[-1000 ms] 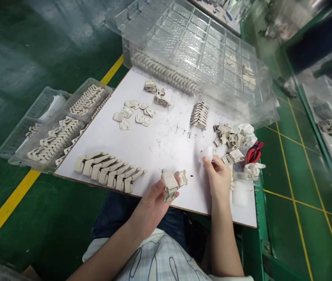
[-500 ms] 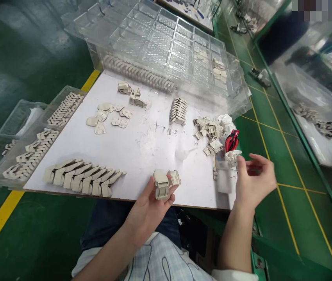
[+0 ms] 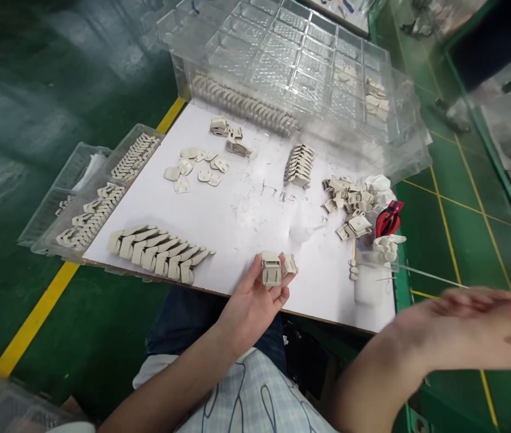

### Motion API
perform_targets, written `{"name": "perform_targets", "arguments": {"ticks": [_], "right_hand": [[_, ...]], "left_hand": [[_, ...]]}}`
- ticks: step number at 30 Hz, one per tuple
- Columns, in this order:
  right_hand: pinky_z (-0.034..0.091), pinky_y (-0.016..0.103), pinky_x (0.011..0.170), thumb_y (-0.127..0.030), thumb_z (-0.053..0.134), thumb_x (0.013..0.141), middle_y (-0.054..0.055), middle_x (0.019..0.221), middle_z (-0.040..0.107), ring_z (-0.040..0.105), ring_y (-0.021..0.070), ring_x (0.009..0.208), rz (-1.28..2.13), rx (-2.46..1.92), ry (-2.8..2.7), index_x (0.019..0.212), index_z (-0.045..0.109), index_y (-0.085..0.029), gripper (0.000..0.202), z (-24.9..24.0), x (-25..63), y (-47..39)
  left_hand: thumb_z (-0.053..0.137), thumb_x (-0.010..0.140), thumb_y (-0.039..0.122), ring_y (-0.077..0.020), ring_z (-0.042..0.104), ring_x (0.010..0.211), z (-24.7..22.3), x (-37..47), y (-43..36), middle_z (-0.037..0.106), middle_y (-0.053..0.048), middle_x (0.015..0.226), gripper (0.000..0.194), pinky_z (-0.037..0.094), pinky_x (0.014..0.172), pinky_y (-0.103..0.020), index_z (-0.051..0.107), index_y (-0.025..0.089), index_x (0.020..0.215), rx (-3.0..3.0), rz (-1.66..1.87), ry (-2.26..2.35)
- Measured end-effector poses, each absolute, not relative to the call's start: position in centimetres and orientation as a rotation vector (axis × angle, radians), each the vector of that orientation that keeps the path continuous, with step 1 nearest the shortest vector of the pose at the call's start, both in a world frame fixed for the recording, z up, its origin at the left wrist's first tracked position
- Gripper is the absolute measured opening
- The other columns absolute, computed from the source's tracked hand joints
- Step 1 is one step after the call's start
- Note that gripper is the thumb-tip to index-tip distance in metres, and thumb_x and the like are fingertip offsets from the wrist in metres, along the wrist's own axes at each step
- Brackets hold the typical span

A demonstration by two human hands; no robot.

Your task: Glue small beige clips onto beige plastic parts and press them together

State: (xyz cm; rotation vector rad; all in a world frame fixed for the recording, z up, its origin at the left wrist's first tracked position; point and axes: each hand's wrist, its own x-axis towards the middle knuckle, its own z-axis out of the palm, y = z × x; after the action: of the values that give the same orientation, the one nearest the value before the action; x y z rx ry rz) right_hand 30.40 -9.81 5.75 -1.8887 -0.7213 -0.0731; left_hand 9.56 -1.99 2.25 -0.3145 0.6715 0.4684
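Note:
My left hand point(image 3: 252, 310) is closed around a beige plastic part point(image 3: 272, 270) at the table's front edge. A second small beige piece point(image 3: 290, 263) shows by its fingertips; whether the two are joined I cannot tell. Out past the table's right edge is my right hand point(image 3: 476, 328), smeared by motion, its fingers unclear. A thin pale strip point(image 3: 431, 275) runs from the table corner toward that hand; whether the hand holds it is unclear. Near that corner are a translucent white container point(image 3: 370, 284), red-handled pliers point(image 3: 389, 219) and crumpled white material point(image 3: 388, 246).
A row of beige parts point(image 3: 159, 249) lies at front left, a shorter row point(image 3: 299, 165) farther back. Loose parts point(image 3: 350, 201) are heaped at right, flat pieces point(image 3: 183, 183) at left. A small white dropper bottle point(image 3: 300, 232) lies mid-table. Clear compartment trays point(image 3: 278, 45) stand behind.
My right hand has swung outward to the right, away from the table corner, and the pale strip now shows. My left hand keeps hold of its beige part. The whole view has shifted.

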Motion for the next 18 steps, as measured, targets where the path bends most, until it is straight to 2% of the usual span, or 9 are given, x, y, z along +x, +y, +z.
{"name": "perform_targets", "arguments": {"ticks": [4,11,18], "right_hand": [[0.039,0.025,0.049,-0.056,0.067,0.086,-0.003,0.066,0.05,0.048,0.0112,0.055,0.034,-1.73,-0.691,0.076,0.056,-0.021,0.038,4.4,25.1,-7.2],[0.034,0.02,0.047,-0.039,0.07,0.088,-0.006,0.064,0.046,0.042,0.0066,0.052,0.133,-1.352,-0.563,0.071,0.053,-0.02,0.031,2.4,20.9,-5.1],[0.035,0.02,0.046,-0.041,0.071,0.087,-0.006,0.065,0.049,0.044,0.0062,0.051,0.195,-1.384,-0.539,0.071,0.054,-0.02,0.032,2.0,21.0,-5.3]], "left_hand": [[0.058,0.099,0.038,-0.0249,0.063,0.125,2.1,9.7,-2.0,0.074,-0.006,0.114,0.025,0.048,0.079,-0.026,0.073,0.021,0.09,-0.351,0.466,0.659],[0.057,0.1,0.039,-0.0223,0.066,0.118,1.8,9.7,-2.1,0.076,-0.004,0.106,0.025,0.048,0.083,-0.027,0.074,0.022,0.093,-0.353,0.462,0.66],[0.058,0.099,0.039,-0.0217,0.065,0.118,1.6,9.8,-2.0,0.076,-0.004,0.106,0.025,0.046,0.085,-0.028,0.074,0.022,0.091,-0.365,0.459,0.649]]}}
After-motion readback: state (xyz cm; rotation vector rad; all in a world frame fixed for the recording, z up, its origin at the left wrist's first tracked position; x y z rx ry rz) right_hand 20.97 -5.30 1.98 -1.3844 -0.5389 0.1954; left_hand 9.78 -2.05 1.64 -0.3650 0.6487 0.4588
